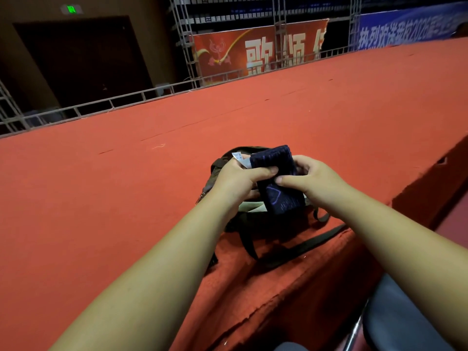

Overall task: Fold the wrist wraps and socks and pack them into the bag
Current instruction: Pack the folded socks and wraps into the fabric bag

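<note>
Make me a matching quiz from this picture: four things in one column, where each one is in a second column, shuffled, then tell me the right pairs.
Things:
1. navy folded fabric
2. bag
3. white label
4. green sign

Places:
A. high up, at the far left of the view
B. gripped between the left hand and the right hand
C. lying on the red carpet, under the hands
D. sticking out just above the left hand

Pairs: 1-B, 2-C, 3-D, 4-A

Venue: indoor event hall; red-carpeted stage (278, 117), metal truss frames (186, 46), printed banners (255, 50), green exit sign (71, 9).
</note>
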